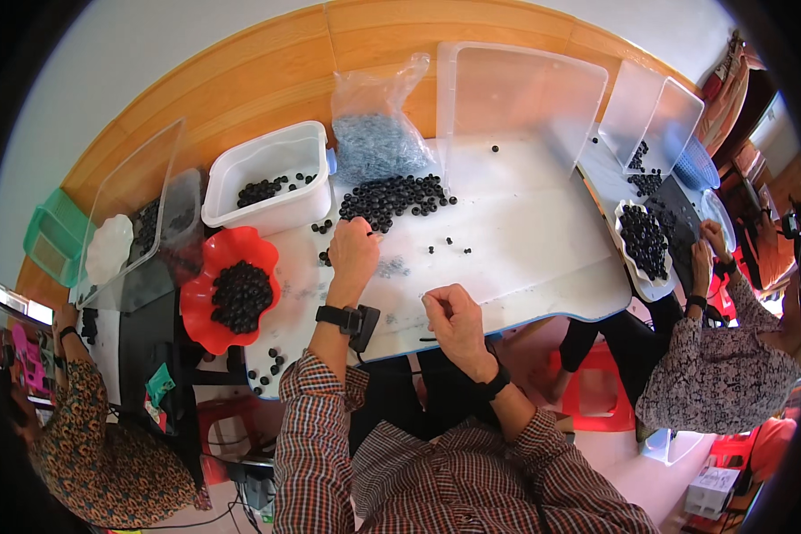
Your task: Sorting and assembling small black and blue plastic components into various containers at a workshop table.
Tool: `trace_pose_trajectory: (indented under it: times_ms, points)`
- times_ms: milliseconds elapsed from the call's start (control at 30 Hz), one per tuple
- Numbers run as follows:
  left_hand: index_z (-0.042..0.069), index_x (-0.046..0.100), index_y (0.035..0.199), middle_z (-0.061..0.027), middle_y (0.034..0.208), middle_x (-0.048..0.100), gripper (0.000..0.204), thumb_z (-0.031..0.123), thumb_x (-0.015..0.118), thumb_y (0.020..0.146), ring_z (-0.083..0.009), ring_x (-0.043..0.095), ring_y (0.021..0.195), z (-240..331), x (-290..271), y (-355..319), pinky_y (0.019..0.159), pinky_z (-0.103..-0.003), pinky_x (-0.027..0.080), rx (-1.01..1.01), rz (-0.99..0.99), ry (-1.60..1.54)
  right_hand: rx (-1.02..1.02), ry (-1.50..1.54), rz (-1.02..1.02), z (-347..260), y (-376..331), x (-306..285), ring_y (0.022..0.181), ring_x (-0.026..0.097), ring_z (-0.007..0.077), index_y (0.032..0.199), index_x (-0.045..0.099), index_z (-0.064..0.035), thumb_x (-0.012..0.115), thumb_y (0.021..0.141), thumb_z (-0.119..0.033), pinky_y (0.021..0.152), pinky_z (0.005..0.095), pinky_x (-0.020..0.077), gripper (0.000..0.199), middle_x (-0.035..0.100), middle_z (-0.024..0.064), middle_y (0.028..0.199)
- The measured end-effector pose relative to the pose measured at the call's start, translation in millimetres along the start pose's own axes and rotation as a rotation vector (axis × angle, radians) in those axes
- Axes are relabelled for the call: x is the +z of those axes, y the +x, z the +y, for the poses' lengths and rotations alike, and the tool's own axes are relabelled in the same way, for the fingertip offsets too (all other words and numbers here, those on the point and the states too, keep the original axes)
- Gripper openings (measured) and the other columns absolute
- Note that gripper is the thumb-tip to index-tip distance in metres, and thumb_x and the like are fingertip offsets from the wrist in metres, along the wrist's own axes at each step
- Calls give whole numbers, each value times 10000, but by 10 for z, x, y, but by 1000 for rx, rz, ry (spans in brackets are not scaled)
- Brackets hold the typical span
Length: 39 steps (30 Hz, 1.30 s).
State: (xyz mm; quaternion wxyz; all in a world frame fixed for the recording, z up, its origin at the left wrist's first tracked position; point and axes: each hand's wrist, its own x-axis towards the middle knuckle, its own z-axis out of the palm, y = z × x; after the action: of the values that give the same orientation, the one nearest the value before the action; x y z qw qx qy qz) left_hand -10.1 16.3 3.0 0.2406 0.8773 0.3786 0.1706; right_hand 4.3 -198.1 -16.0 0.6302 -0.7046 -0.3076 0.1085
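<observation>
A pile of small round black pieces [392,200] lies on the white table. My left hand [354,254] is at the pile's near edge, its fingers curled together; what they pinch is too small to make out. Closer to the table's front edge, my right hand [458,325] hovers with thumb and fingers pressed together, and anything between them is hidden. A few loose black pieces [449,240] are scattered between the hands and the pile. Behind the pile stands a clear plastic bag [378,147] filled with small bluish transparent pieces.
A red scalloped bowl [194,303] of black pieces sits left, near a white tub [267,142]. A translucent plastic bin [521,89] stands at the back. Co-workers sit on both sides; a white scalloped dish [626,249] of black pieces lies at right.
</observation>
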Motion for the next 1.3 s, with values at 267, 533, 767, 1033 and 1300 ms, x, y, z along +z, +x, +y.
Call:
trace_pose_trajectory:
  times_ms: [267, 533, 767, 1033, 1300]
  points:
    - [-14, 659, 937, -134, 851, 669, 147, 112, 643, 865, -175, 630, 670, -25, -151, -266, 622, -291, 515, 92, -101, -424, -17, 3, 30, -38, -13, -46, 570, 547, 135, 870, 566, 7, 652, 870, -32, 523, 281, 450, 95, 573, 90, 744]
    - [-44, 608, 1152, -122, 934, 676, 246, 113, 537, 976, -144, 648, 740, 196, -454, -870, 658, -267, 558, -158, -440, -1506, -32, 55, 37, -371, -14, -88, 543, 542, 92, 892, 567, -1, 647, 878, -21, 490, 247, 435, 83, 560, 58, 721]
    - [-33, 617, 1138, -109, 940, 678, 222, 97, 548, 971, -133, 629, 749, 214, -378, -1186, 677, -253, 533, -175, -428, -1655, -51, 148, -30, -591, -34, -48, 566, 559, 77, 902, 568, 3, 624, 907, -39, 498, 222, 452, 70, 584, 44, 740]
    - [-28, 633, 1120, -64, 861, 652, 210, 93, 571, 961, -117, 603, 729, 211, -324, -1305, 673, -238, 512, -168, -398, -1667, -74, 133, -57, -596, -38, -34, 594, 588, 83, 917, 563, 6, 614, 912, -38, 512, 217, 473, 67, 631, 59, 773]
    - [-27, 644, 1108, -55, 846, 655, 199, 81, 571, 958, -112, 599, 719, 219, -355, -1327, 673, -243, 510, -153, -369, -1535, -180, 50, -77, -578, -21, -61, 624, 607, 117, 889, 571, -1, 631, 888, -18, 515, 233, 479, 62, 592, 80, 810]
